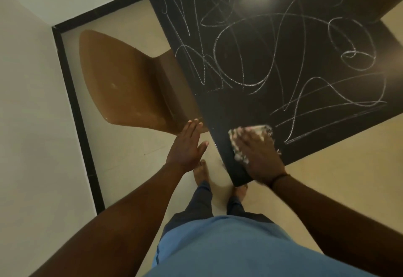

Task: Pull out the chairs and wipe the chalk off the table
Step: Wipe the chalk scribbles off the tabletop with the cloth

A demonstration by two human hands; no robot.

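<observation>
Fingers of the right hand (259,156) lie flat, pressing a cloth (236,143) on the near corner of the table (305,63).

Chalk scribbles (272,63) spread forward and to the right of those fingers, across nearly the whole dark top. Left hand (187,143) hangs off the table edge, fingers straight, holding nothing, beside the brown chair (130,84). Right hand is nearer the chalk; judged next stroke: away from the body.

Single head-worn wide-angle view, looking steeply down and forward. Counter (283,58) close, filling 12 to 2 o'clock; chair (130,84) at 10; wearer's feet near centre.
</observation>
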